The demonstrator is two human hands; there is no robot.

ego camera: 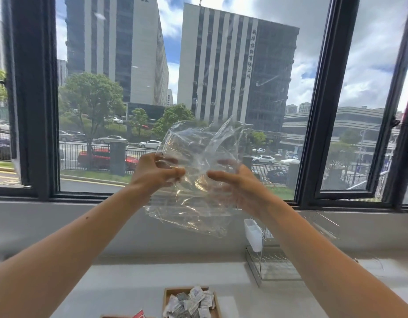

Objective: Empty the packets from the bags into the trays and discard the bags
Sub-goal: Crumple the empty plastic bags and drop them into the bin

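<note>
I see the crumpled clear plastic bag (196, 171) held high at arm's length against the window (221, 65), well above the counter, and it looks empty; I judge it is raised so it can be gathered up for discarding. The left hand (156, 172) pinches its left edge with curled fingers. The right hand (232, 182) is cupped around the other side, thumb forward, palm partly veiled by the film, so both hands grip plastic. Below, at the frame's bottom edge, 1 shallow wooden tray (167, 294) holds a heap of small white packets (190, 305), which suggests this bag's load is already tipped out. A wire dish rack (269, 260) stands on the pale counter (129, 285) to the right.
</note>
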